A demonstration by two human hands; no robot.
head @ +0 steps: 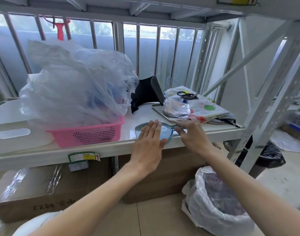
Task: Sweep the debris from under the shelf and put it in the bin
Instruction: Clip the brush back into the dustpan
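Small grey-blue plastic dustpan [165, 132] on white shelf board [142, 116] lies under flat, released L hand [151, 138], R hand [190, 135] at its handle, grip unclear; prob. light, stiff, slick, so take by handle; white-lined bin [197, 193] below R hand.

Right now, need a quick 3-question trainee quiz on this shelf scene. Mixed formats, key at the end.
1. True or false: the left hand is spread flat, fingers straight, over the blue scoop at the front edge of the shelf.
2. What colour is the basket holding the plastic bag? A green, B pink, C black.
3. Fill in: the lined bin stands on the floor on the person's ____ side.
Key: 1 true; 2 B; 3 right.
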